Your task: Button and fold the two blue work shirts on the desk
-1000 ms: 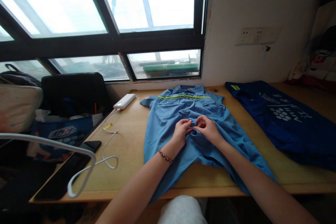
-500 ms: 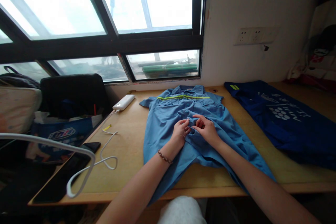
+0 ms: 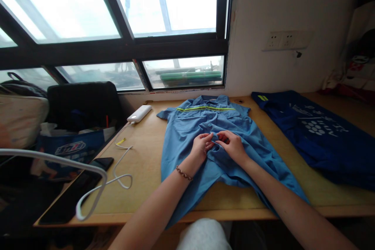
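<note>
Light blue shirt [image 3: 181, 136]: it lies front up on the wooden table [image 3: 146, 156], collar toward the window wall and yellow stripe across the chest. Its hem spills over the near edge on your side.

Table: bare wood lies open left of the shirt as far as the cable. A narrower strip is free on the right, between the shirt and the dark blue garment. A thin band runs along the near edge to the right of the hem.

Dark blue garment [image 3: 322, 136]: it is spread over the right end of the table, well apart from your hands. It reaches almost to the back wall.

Black bag [image 3: 83, 101]: it stands off the table's left side, under the window.

White hanger [image 3: 58, 164]: it hangs off the table's left near corner, its hook crossing the phone.

Phone [image 3: 73, 191]: dark and flat, it sits along the left edge at the near corner.

Your left hand [image 3: 202, 146]: the fingers are curled closed, pinching the shirt's front strip at mid-chest.

Your right hand [image 3: 233, 146]: the fingers are closed on the same strip, and the fingertips meet the left hand's.

Power bank [image 3: 139, 113]: white, it sits at the back left corner, clear of the sleeve.

Cable [image 3: 120, 164]: white, it loops from the power bank toward the near edge.

Bracelet [image 3: 184, 173]: beaded, on your left wrist.
</note>
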{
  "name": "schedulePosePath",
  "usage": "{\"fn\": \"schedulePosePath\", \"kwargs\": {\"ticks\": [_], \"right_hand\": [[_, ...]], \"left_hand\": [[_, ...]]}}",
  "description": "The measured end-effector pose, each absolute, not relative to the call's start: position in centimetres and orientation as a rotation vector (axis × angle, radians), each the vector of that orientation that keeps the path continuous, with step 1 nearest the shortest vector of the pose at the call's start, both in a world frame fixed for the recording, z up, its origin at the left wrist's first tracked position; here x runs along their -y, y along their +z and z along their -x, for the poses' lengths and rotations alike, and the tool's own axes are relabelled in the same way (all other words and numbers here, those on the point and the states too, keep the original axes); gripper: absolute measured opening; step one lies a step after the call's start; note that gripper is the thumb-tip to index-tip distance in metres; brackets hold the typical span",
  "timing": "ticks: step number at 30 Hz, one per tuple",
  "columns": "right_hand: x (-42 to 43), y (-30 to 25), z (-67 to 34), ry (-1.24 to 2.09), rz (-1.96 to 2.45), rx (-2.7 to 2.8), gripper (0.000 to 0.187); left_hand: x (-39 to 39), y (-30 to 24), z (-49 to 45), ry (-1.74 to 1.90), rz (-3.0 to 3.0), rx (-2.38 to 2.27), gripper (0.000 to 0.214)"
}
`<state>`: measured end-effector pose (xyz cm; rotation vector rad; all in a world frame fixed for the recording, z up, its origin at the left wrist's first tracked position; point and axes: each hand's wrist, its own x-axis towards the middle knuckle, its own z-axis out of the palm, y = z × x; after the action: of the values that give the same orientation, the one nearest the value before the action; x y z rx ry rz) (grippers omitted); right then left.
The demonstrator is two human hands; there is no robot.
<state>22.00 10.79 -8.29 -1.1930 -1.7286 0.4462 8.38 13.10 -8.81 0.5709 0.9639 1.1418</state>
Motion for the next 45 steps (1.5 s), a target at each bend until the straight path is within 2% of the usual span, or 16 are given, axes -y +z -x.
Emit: {"fn": "schedulePosePath", "kwargs": {"ticks": [17, 23, 28, 32, 38, 41, 45], "right_hand": [[-11.6, -9.3, -22.1, 0.706, 1.187, 1.643, 0.018], [-11.4, -9.1, -22.0, 0.629, 1.186, 1.615, 0.043], [-11.7, -9.4, -22.2, 0.629, 1.165, 1.676, 0.032], [-11.7, -9.3, -22.4, 0.635, 1.253, 1.618, 0.032], [-10.8, -8.1, -22.3, 0.587, 1.319, 1.504, 0.027], [-10.2, -7.7, -22.1, 0.688, 1.300, 1.733, 0.028], [-9.4, -7.5, -21.8, 0.502, 1.399, 2.043, 0.034]], "left_hand": [[-12.9, -8.8, -8.7, 1.173, -0.557, -0.977, 0.035], [-12.9, -8.9, -8.5, 1.206, -0.620, -0.910, 0.043], [-13.1, -9.3, -8.4, 1.230, -0.697, -0.857, 0.043], [-13.1, -9.2, -8.4, 1.236, -0.750, -0.895, 0.041], [-13.2, -8.7, -8.5, 1.153, -1.034, -0.960, 0.047], [-13.5, -9.1, -8.3, 1.138, -1.240, -0.983, 0.053], [-13.9, -9.7, -7.7, 1.114, -1.614, -0.958, 0.061]]}}
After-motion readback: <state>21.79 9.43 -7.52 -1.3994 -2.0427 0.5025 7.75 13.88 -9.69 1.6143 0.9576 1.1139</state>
